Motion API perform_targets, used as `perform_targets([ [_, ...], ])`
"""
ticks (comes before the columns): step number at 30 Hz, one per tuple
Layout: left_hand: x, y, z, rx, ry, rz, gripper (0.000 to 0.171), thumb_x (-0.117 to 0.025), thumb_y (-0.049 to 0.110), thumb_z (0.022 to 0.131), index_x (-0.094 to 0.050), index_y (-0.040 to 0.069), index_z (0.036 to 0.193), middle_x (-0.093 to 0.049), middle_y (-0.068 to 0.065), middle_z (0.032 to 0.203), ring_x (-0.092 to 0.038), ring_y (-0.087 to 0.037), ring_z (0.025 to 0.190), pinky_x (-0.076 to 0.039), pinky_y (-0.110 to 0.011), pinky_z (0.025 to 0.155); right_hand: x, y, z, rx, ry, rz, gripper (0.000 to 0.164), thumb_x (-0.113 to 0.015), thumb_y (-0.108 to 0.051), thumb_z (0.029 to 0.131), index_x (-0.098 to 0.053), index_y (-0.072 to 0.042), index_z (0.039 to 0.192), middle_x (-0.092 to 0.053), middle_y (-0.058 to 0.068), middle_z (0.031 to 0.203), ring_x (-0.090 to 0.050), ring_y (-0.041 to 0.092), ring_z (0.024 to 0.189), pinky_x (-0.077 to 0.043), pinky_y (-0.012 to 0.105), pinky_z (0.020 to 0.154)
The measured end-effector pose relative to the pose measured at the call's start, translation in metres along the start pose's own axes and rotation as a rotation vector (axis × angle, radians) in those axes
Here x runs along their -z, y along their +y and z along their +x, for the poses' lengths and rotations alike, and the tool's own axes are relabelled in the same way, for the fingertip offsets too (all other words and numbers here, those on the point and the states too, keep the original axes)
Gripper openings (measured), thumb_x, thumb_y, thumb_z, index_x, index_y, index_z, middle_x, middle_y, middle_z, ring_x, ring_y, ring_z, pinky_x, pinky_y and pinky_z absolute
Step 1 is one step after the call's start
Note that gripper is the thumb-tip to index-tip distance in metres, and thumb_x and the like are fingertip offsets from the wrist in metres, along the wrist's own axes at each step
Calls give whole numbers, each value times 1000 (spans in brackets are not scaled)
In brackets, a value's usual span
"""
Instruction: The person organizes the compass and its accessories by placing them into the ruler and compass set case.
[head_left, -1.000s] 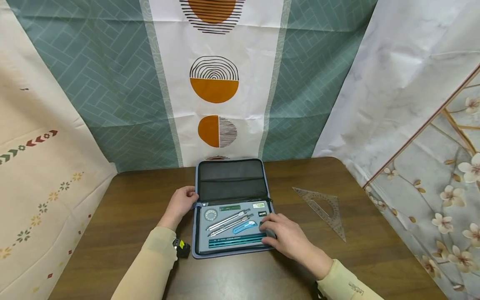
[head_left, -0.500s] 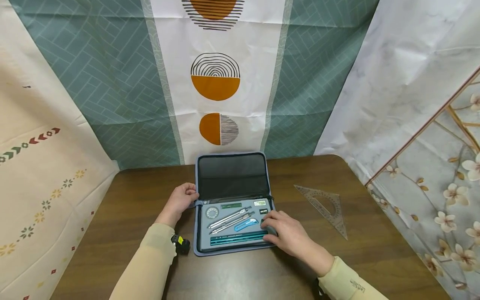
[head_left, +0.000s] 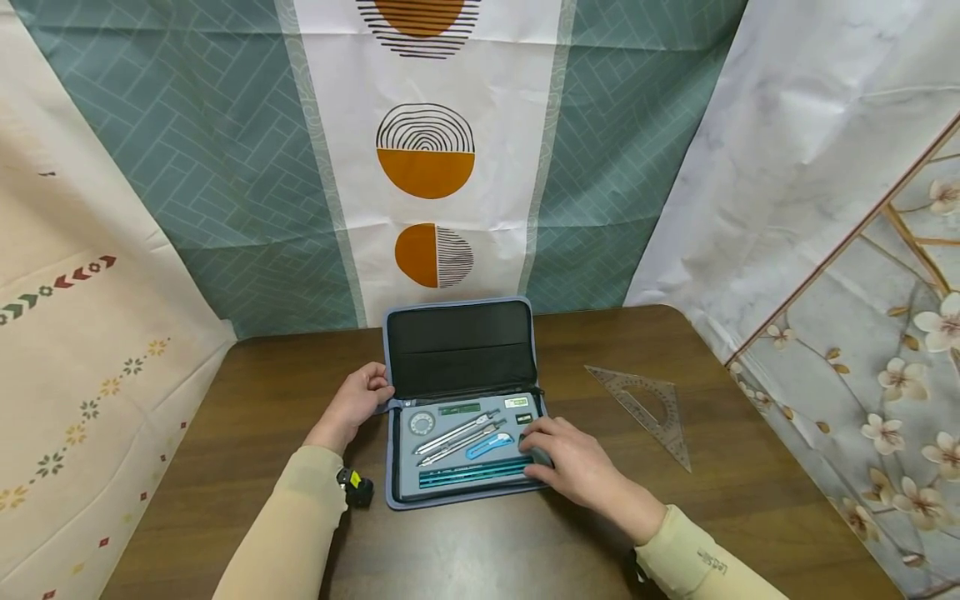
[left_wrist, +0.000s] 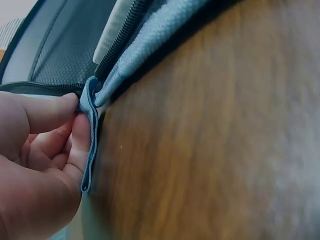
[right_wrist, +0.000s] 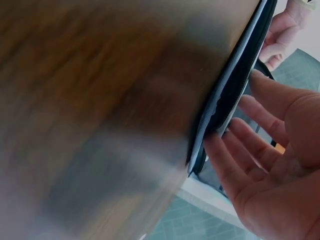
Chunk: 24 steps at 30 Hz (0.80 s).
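Observation:
A blue-edged, zippered drawing set case (head_left: 468, 498) lies on the table with its dark lid (head_left: 462, 346) raised. Its grey tray holds silver compasses (head_left: 457, 437), a light blue utility knife (head_left: 489, 445), teal pencils (head_left: 472, 473), a green lead case (head_left: 459, 409), an eraser (head_left: 516, 402), a sharpener (head_left: 523, 418) and a round disc (head_left: 422, 423). At the left hinge, my left hand (head_left: 354, 408) pinches a fabric tab (left_wrist: 91, 135) of the case between thumb and bent finger. My right hand (head_left: 573, 462) rests at the tray's right edge, fingers loosely bent, covering the pencils' ends.
To the right of the case, a clear triangle ruler (head_left: 651, 414) lies flat on the brown wooden table (head_left: 285, 392). A patterned cloth (head_left: 435, 167) hangs behind the table's back edge, and light-coloured cloths drape at both sides.
The case's lid has tilted up, showing more of its dark inside. My left hand stays at the hinge and my right hand at the tray's right edge. The view shifts slightly.

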<state>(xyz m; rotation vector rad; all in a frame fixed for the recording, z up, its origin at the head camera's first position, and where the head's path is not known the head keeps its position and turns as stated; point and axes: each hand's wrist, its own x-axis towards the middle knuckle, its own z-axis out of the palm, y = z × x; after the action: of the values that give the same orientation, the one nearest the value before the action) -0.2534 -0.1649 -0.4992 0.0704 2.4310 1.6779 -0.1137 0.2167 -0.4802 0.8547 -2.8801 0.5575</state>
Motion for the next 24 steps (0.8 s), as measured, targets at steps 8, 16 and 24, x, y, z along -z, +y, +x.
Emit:
perform_targets([
  [8, 1, -3, -2, -17, -33, 2, 19, -63, 3, 111, -56, 1, 128, -54, -9, 101, -51, -28, 104, -40, -43, 90, 14, 23, -5, -13, 19, 45, 30, -86, -21, 99, -78, -14, 127, -70, 2, 134, -68, 24, 123, -59, 51, 97],
  [16, 5, -4, -4, -41, -25, 18, 19, -63, 2, 110, -56, 1, 127, -54, -10, 101, -50, -28, 102, -41, -41, 87, 44, 72, -18, -270, 172, -154, 42, -86, -27, 99, -75, -8, 135, -74, 14, 132, -72, 39, 119, -59, 61, 87],
  [24, 5, -4, -4, -62, -42, 21, 20, -64, 2, 110, -55, 1, 128, -53, -10, 102, -49, -28, 102, -41, -41, 86, 71, 118, -37, -484, 115, -226, 56, -81, -32, 102, -67, 1, 145, -69, 28, 134, -71, 48, 109, -58, 64, 76],
])
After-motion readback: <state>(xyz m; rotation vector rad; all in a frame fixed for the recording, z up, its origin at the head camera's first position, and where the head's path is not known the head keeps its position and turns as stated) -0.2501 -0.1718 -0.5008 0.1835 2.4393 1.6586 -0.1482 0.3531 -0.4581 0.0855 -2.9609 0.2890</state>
